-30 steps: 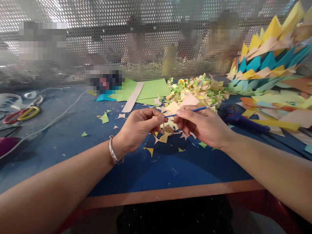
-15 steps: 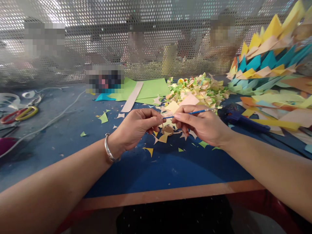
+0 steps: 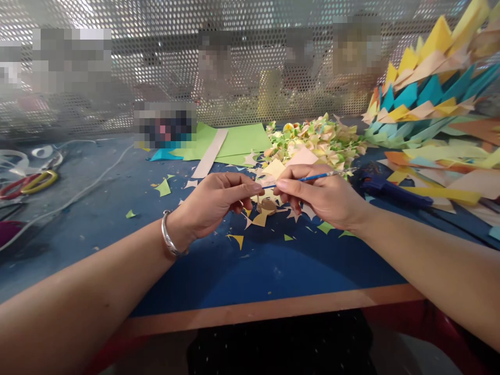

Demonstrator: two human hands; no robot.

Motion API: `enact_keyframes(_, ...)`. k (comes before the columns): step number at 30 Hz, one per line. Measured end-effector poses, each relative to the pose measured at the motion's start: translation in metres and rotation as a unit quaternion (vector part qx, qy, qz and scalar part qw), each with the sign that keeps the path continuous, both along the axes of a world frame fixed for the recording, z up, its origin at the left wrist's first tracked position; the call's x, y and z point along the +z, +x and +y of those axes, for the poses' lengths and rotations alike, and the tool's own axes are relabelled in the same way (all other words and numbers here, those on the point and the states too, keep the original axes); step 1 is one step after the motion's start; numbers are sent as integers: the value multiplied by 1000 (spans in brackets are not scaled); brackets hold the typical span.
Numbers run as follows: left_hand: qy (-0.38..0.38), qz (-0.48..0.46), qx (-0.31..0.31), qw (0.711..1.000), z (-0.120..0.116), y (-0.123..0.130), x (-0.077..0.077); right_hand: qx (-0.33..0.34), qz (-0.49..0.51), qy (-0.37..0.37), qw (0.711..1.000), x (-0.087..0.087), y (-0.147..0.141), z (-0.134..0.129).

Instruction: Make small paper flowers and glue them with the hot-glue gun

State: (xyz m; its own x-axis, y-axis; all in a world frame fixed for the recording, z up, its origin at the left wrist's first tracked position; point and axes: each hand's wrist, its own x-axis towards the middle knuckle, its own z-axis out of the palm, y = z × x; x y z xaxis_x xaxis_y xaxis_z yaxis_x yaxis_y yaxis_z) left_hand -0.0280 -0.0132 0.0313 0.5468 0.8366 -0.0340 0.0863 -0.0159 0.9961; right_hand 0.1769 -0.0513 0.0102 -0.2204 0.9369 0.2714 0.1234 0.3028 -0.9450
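A thin blue stick (image 3: 314, 177) with a silvery right end, like a slim paintbrush, is held level above the table. My right hand (image 3: 318, 195) pinches it near its left part between thumb and fingers. The thumb and forefinger of my left hand (image 3: 222, 200) are closed at its left tip; whether a small paper piece is pinched there too I cannot make out. Beneath both hands lie pale paper scraps (image 3: 261, 217) with star-like cut edges. Behind the hands are a yellow paper square (image 3: 274, 168) and a pink one (image 3: 302, 155).
A heap of small curled paper pieces (image 3: 316, 138) lies behind, beside green sheets (image 3: 244, 139) and a pale strip (image 3: 211, 152). At right are a blue glue gun (image 3: 394, 191), paper strips (image 3: 469, 177) and a layered paper model (image 3: 433, 94). Scissors (image 3: 39, 182) and a white cord (image 3: 89, 185) lie left.
Both hands keep their pinch on the blue stick. The left hand has shifted very slightly left, and the view has moved a little.
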Motion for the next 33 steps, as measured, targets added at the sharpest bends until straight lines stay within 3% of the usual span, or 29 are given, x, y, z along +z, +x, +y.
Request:
enact_keyframes(13,-9,-12,-16,1000,1,1,-4,-26,-32,21,999,4,2,-3)
enact_keyframes(19,-16,-23,13,1000,1,3,-6,-43,-48,42,997,4,1,-3)
enact_keyframes(28,-80,-36,-3,996,-2,0,1,-16,-37,39,998,7,3,-3)
enact_keyframes(33,-70,-26,-3,997,-5,-1,1,-15,-39,31,999,7,2,-4)
